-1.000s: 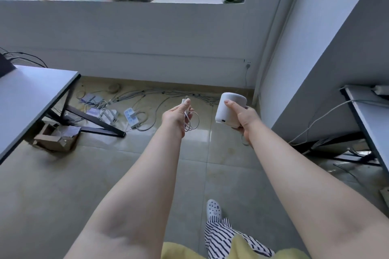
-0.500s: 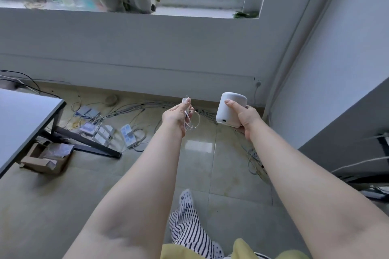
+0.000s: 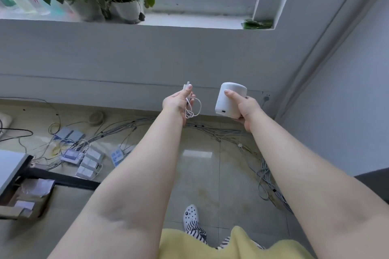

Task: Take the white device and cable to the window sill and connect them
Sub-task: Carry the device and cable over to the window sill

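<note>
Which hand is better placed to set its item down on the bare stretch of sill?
Right, probably. The right hand holds the white device below the bare sill; the left hand, holding the cable, is nearer the plant pots.

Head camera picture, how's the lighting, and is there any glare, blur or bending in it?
Head view: daylight from the window overexposes the bottles at the sill's left end; a bright glare patch sits on the floor tile; wide-angle distortion slants the right-hand wall corner and stretches both forearms; the white device and cable look reasonably sharp.
</note>
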Demonstrator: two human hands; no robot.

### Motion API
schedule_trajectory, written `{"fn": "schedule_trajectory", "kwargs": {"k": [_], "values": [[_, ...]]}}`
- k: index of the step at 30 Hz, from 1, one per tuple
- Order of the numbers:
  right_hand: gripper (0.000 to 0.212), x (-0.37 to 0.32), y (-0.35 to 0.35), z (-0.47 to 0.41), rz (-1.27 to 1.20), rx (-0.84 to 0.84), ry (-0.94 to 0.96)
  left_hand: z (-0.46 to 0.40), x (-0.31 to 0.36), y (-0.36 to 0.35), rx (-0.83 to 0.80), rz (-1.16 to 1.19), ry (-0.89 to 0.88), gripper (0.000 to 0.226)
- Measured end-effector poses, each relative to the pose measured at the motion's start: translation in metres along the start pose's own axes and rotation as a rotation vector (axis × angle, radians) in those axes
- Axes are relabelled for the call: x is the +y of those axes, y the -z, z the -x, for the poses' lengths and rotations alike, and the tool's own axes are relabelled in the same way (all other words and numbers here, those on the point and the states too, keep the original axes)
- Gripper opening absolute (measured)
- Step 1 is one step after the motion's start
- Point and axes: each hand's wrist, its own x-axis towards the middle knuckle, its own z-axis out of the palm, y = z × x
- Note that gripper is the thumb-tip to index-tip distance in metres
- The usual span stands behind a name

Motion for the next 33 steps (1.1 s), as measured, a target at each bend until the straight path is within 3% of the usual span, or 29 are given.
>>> {"fn": "schedule_trajectory", "kwargs": {"k": [14, 20, 24, 27, 33], "values": [[0.048, -0.094, -0.072, -0.151, -0.042, -0.030, 0.001, -0.157, 0.093, -0.061, 0.027, -0.045, 0.010, 0.020], [0.057, -0.146, -0.095, -0.240, -0.046, -0.051, 0.030, -0.226, 0.132, -0.118, 0.025, -0.020, -0.053, 0.018], [0.050, -0.183, -0.106, -0.288, -0.029, -0.069, 0.053, -0.263, 0.164, -0.149, 0.044, -0.018, -0.077, 0.026], [0.046, -0.212, -0.114, -0.314, -0.035, -0.093, 0.093, -0.288, 0.186, -0.167, 0.051, -0.010, -0.092, 0.019], [0.056, -0.239, -0.134, -0.360, -0.003, -0.092, 0.225, -0.329, 0.208, -0.192, 0.059, -0.005, -0.097, 0.021]]}}
